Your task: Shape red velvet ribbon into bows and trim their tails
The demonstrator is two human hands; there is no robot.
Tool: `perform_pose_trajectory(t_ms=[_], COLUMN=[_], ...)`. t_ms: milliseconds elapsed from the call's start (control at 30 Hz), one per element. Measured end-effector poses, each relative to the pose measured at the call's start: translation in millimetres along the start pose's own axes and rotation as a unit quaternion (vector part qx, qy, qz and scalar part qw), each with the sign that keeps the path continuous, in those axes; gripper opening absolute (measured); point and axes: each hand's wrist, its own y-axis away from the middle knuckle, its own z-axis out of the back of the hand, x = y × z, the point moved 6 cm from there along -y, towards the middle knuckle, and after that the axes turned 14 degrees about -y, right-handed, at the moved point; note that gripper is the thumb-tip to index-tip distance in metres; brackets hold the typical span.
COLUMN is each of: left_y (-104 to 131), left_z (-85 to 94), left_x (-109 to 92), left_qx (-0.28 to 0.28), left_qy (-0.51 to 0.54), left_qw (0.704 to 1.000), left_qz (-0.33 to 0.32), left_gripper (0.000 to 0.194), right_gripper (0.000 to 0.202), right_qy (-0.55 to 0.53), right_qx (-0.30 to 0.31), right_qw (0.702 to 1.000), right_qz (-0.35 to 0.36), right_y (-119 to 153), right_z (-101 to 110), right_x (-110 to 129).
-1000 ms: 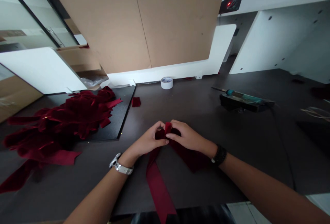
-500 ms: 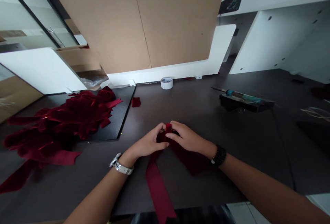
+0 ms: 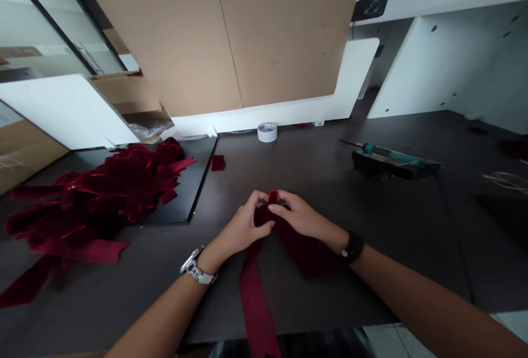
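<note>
A dark red velvet ribbon [image 3: 256, 303] is gathered between my two hands above the dark table, one tail hanging down toward the front edge. My left hand [image 3: 247, 223] is closed on its left side, with thumb and fingers pinching the folds. From the right, my right hand [image 3: 301, 214] grips the same ribbon, its thumb lying on the gathered middle. A short narrow piece of the velvet stands up between my fingertips. Under the right wrist a wider dark red part spreads out. The fingers partly hide how the folds are joined.
On the left, a heap of dark red velvet bows [image 3: 119, 182] lies partly on a black board [image 3: 181, 204]. A small red velvet square [image 3: 218, 163] is beside it. At the back stands a tape roll [image 3: 267, 133]. To the right a soldering iron [image 3: 375, 152] rests on a black holder [image 3: 396, 168].
Both hands have shifted slightly right with the ribbon, and its hanging tail has swung a little. The small upright piece shows slightly higher between the fingers. Both hands keep their grip.
</note>
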Motion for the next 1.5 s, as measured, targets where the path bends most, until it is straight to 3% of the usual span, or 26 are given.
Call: perform_pose_trajectory(t_ms=[267,500,700,967,1300,1500], left_y=[-0.3,3.6,6.5,7.9,8.6,9.4], left_z=[3.8,10.4,7.5,7.5,9.1,9.3], left_x=[-4.5,-19.4,-29.6,-32.2,-31.6,-35.5], left_qx=[-0.051,-0.15,-0.108,-0.107,-0.095,-0.104], left_qy=[-0.109,-0.228,-0.269,-0.285,-0.287,-0.307], left_qw=[0.992,0.952,0.939,0.932,0.931,0.922], left_qz=[-0.041,-0.137,-0.183,-0.196,-0.205,-0.212], left_gripper=[0.033,0.037,0.031,0.033,0.02,0.023], right_gripper=[0.015,0.019,0.029,0.038,0.034,0.032], right_qy=[-0.036,-0.091,-0.167,-0.193,-0.194,-0.216], right_qx=[-0.023,-0.051,-0.033,-0.048,-0.021,-0.017], right_qw=[0.999,0.993,0.982,0.974,0.976,0.971], right_qz=[-0.028,-0.056,-0.081,-0.108,-0.101,-0.098], right_y=[-1.9,-2.7,-0.3,1.8,-0.3,-0.7], right_z=[3.8,8.9,5.2,3.5,2.1,-1.2], right_x=[-8.0,-16.5,-20.2,-20.9,-20.3,-17.4])
